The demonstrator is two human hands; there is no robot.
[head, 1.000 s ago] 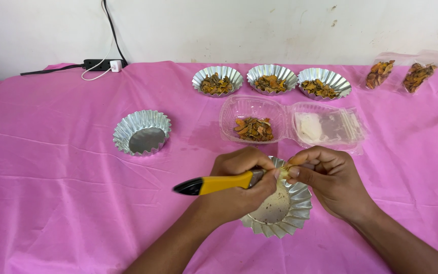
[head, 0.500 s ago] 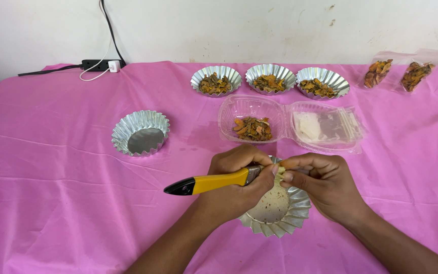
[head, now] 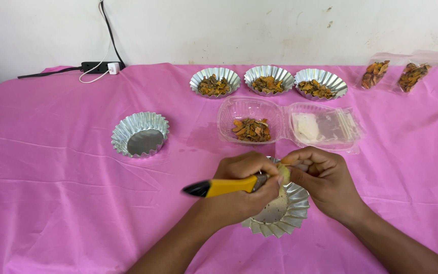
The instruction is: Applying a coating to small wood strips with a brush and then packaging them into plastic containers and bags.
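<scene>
Pink cloth is covering the counter [head: 51, 203] against a white wall; you're working a small piece over a foil tin.
Your left hand [head: 244, 190] is gripping a yellow-handled tool [head: 224, 186], fist clenched round the handle, black end pointing left, working end meeting a small pale-yellow piece [head: 283, 173]. Your right hand [head: 323, 182] is pinching that piece between its fingertips, directly above the fluted foil tin [head: 285, 215] sitting on the counter under both hands. Just beyond your hands an open clear clamshell box [head: 285, 122] is lying flat, orange-brown chips in its left half, something pale in its right. An empty foil tin [head: 139, 134] is sitting well to the left. Three filled foil tins [head: 268, 79] are lining up near the wall, two clear bags of chips [head: 394, 73] at far right, a black power strip [head: 100, 66] at far left.
</scene>
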